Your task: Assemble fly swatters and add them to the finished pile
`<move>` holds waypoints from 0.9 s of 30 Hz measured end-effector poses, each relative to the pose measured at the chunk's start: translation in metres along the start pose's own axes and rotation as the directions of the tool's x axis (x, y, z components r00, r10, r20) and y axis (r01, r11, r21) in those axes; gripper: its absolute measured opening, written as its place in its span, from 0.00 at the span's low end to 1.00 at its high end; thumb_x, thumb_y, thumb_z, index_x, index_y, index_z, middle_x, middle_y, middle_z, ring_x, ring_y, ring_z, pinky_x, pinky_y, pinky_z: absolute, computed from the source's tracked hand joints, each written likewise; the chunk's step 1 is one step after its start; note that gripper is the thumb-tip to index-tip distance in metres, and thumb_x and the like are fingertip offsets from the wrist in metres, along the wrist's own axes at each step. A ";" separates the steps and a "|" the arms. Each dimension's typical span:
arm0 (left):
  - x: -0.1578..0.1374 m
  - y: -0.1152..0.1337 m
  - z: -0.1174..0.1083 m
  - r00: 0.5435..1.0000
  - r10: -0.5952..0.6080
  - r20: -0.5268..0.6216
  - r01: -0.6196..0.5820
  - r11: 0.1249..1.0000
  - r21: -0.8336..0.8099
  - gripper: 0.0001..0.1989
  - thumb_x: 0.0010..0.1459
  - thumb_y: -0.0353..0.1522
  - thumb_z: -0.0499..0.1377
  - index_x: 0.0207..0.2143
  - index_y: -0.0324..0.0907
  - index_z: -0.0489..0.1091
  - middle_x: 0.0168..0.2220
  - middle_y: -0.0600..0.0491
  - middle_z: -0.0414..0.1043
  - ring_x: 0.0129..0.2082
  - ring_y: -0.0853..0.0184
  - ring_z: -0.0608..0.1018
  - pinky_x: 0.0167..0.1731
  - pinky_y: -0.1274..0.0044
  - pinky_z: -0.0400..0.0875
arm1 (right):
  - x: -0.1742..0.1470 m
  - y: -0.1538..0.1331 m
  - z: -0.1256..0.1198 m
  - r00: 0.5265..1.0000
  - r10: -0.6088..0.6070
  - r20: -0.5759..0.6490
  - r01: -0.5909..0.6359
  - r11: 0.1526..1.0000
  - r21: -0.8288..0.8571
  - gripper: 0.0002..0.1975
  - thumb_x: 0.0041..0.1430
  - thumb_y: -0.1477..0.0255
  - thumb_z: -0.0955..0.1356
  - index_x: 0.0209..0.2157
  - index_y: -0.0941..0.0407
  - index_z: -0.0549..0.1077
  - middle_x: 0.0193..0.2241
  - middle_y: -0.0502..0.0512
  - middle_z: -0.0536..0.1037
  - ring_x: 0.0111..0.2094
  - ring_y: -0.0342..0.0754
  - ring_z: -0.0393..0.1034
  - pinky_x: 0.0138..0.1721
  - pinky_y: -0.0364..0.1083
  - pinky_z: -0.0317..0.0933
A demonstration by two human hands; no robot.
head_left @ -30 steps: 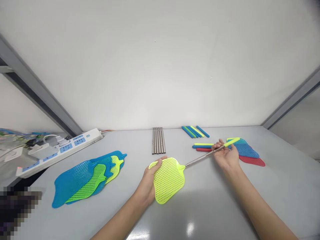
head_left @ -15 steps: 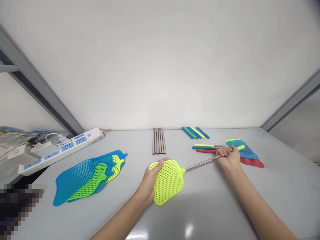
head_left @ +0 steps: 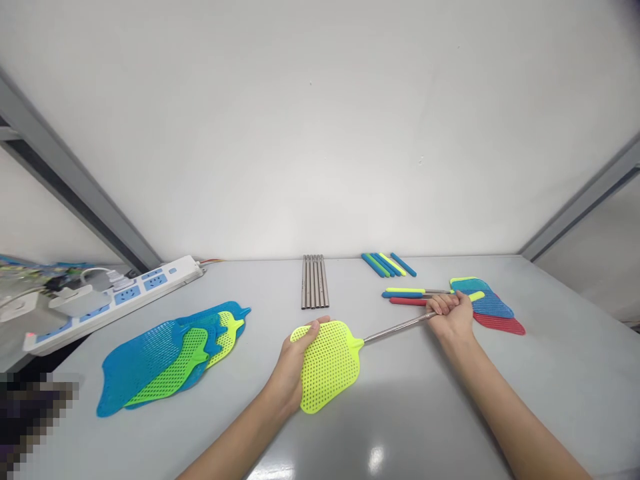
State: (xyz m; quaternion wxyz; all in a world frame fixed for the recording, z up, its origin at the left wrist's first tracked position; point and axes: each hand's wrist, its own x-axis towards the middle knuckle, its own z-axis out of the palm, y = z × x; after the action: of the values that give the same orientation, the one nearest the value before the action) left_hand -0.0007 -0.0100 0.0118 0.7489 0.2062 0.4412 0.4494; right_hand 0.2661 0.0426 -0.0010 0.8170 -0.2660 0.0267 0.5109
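Note:
A yellow fly swatter [head_left: 331, 367] stretches between my two hands over the table. My left hand [head_left: 290, 370] grips the left edge of its perforated head, thumb on top. My right hand [head_left: 450, 317] is wrapped round the yellow handle end, where the metal rod [head_left: 397, 328] meets it; the handle tip sticks out past the fingers. Behind my right hand lie several assembled swatters with yellow, blue and red handles [head_left: 407, 302]. Their heads [head_left: 493, 305] fan out to the right, and my hand partly covers their rods.
Loose blue, green and yellow swatter heads [head_left: 135, 363] overlap at the left. Several metal rods [head_left: 314, 283] lie side by side at the back middle. Right of them are several coloured handles [head_left: 389, 265]. A power strip [head_left: 125, 297] with plugged-in adapters runs along the left edge, near the wall.
The whole view has shifted slightly, so things appear a little further left. Both hands keep their hold on the yellow fly swatter, with no clear change in its pose.

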 end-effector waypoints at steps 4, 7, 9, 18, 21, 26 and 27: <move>0.001 0.001 -0.002 1.000 -0.006 0.009 0.006 1.000 0.012 0.20 0.46 0.38 0.58 0.42 0.41 0.66 0.36 0.46 0.70 0.34 0.60 0.74 0.33 0.70 0.68 | -0.001 0.000 0.000 1.000 0.011 0.003 -0.011 1.000 0.027 0.15 0.50 0.74 0.58 0.16 0.56 0.45 0.10 0.40 0.42 0.09 0.36 0.38 0.08 0.37 0.39; 0.000 0.002 -0.001 1.000 -0.015 0.000 0.015 1.000 0.027 0.20 0.46 0.38 0.57 0.42 0.41 0.66 0.35 0.46 0.70 0.33 0.60 0.74 0.33 0.70 0.68 | -0.002 0.001 0.001 1.000 0.002 0.010 -0.002 1.000 0.025 0.14 0.50 0.75 0.57 0.16 0.56 0.45 0.10 0.40 0.42 0.09 0.36 0.38 0.08 0.37 0.39; 0.000 0.003 -0.001 1.000 -0.017 0.001 0.017 0.999 0.034 0.20 0.46 0.38 0.57 0.42 0.40 0.66 0.35 0.46 0.70 0.33 0.60 0.74 0.32 0.70 0.68 | -0.003 0.002 0.001 1.000 -0.007 0.019 0.007 1.000 0.017 0.15 0.50 0.75 0.57 0.16 0.56 0.45 0.10 0.40 0.42 0.09 0.36 0.38 0.08 0.37 0.39; 0.000 0.004 0.000 1.000 -0.023 -0.013 0.023 1.000 0.008 0.18 0.46 0.36 0.57 0.41 0.40 0.66 0.35 0.47 0.70 0.32 0.61 0.75 0.32 0.71 0.69 | -0.004 0.003 0.001 0.997 -0.002 0.072 0.001 1.000 0.011 0.15 0.51 0.74 0.57 0.15 0.56 0.45 0.09 0.40 0.42 0.09 0.35 0.38 0.08 0.37 0.40; 0.000 0.004 0.001 0.999 -0.032 -0.032 0.033 0.999 0.008 0.18 0.46 0.36 0.58 0.41 0.39 0.66 0.34 0.46 0.71 0.31 0.61 0.75 0.31 0.71 0.69 | -0.003 0.003 0.001 0.997 0.001 0.080 -0.002 1.000 0.023 0.15 0.51 0.73 0.57 0.15 0.56 0.46 0.10 0.40 0.42 0.09 0.35 0.38 0.08 0.37 0.40; 0.000 0.006 0.002 0.998 -0.035 -0.054 0.036 0.999 0.008 0.18 0.46 0.36 0.58 0.40 0.39 0.66 0.34 0.46 0.70 0.31 0.61 0.74 0.32 0.71 0.69 | -0.002 0.003 -0.001 0.997 0.026 0.077 -0.033 0.996 0.086 0.14 0.50 0.75 0.57 0.15 0.56 0.46 0.10 0.40 0.42 0.09 0.36 0.37 0.08 0.37 0.39; 0.000 0.006 0.002 0.998 -0.033 -0.052 0.034 0.999 0.008 0.18 0.46 0.36 0.58 0.40 0.39 0.66 0.34 0.46 0.70 0.31 0.61 0.74 0.32 0.71 0.69 | -0.001 0.003 -0.002 0.996 0.033 0.082 -0.040 0.995 0.094 0.14 0.50 0.75 0.57 0.15 0.56 0.46 0.10 0.40 0.42 0.09 0.36 0.37 0.08 0.37 0.39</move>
State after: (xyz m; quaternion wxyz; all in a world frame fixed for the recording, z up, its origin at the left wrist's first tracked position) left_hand -0.0016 -0.0069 0.0172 0.7437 0.1905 0.4659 0.4400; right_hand 0.2635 0.0417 -0.0034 0.8197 -0.2054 0.0233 0.5342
